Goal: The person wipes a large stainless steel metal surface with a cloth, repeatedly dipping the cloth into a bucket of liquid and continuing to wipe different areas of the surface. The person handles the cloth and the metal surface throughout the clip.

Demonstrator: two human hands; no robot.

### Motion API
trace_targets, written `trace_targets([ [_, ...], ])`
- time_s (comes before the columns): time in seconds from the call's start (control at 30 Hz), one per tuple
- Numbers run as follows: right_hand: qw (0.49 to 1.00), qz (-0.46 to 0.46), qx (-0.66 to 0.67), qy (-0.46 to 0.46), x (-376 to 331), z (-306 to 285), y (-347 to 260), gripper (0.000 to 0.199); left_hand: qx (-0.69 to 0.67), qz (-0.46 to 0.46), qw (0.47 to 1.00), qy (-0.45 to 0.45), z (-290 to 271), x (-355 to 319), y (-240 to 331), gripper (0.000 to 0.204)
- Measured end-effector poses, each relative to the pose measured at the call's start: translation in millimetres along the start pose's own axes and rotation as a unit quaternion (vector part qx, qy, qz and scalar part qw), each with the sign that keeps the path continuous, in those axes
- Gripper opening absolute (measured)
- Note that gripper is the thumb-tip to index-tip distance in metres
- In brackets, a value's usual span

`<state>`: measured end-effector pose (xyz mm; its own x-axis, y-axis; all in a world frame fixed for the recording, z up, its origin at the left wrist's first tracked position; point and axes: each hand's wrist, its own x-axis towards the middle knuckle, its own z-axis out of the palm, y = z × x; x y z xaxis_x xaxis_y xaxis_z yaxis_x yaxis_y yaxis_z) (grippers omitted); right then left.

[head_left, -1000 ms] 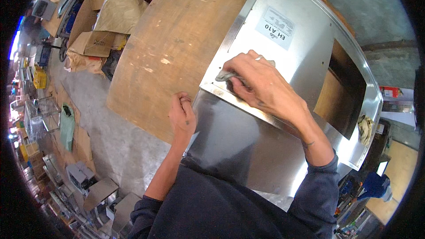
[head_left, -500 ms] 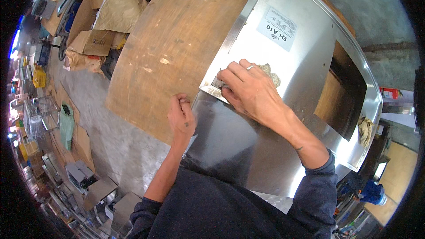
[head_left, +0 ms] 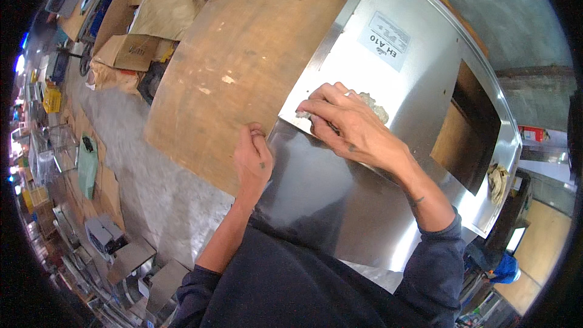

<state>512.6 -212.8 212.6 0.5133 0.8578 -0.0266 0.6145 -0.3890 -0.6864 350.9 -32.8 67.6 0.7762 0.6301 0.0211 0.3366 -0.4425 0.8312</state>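
- Right hand [head_left: 346,118], just off centre toward two o'clock: fingers bent, pinching a bunched greyish cloth [head_left: 373,108] against bright sheet metal; the palm hides much of the cloth, which pokes out beyond the knuckles and at the fingertips.
- Left hand [head_left: 254,155], toward nine o'clock: fingers curled into a loose fist near the metal's corner; its inside is hidden, and I can't tell whether it touches the edge.
- Under the right hand, the steel panel [head_left: 419,42]: glare washes out its surface near the cloth, and its far end is cut off toward one o'clock.
- Pale label [head_left: 385,41] between one and two o'clock.
- Dark rectangular opening [head_left: 480,127] at three o'clock, its depth hard to judge; a crumpled cream cloth [head_left: 498,182] sits just beyond, too small to identify surely.
- Wooden worktop [head_left: 212,85] at ten o'clock, partly covered by the steel.
- Farther out at ten, an open cardboard box [head_left: 129,53]; near nine, a green bag [head_left: 87,167], blurred.
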Motion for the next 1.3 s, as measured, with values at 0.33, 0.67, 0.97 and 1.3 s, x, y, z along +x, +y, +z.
trace_targets([
  [0.33,0.994,-0.051,-0.087,-0.029,7,-19,15,0.026,0.004,-0.017,1.0,-0.022,-4,3,5,0.025],
  [0.67,0.986,-0.048,-0.096,0.124,-15,-7,14,0.033,0.007,0.0,1.0,-0.013,-3,2,5,0.026],
  [0.97,0.993,-0.033,-0.081,0.075,-11,0,-5,0.029,0.01,-0.014,1.0,-0.001,-4,1,5,0.024],
  [1.3,0.987,-0.027,-0.062,0.148,3,23,-3,0.018,-0.006,-0.003,1.0,-0.02,-2,2,-1,0.021],
])
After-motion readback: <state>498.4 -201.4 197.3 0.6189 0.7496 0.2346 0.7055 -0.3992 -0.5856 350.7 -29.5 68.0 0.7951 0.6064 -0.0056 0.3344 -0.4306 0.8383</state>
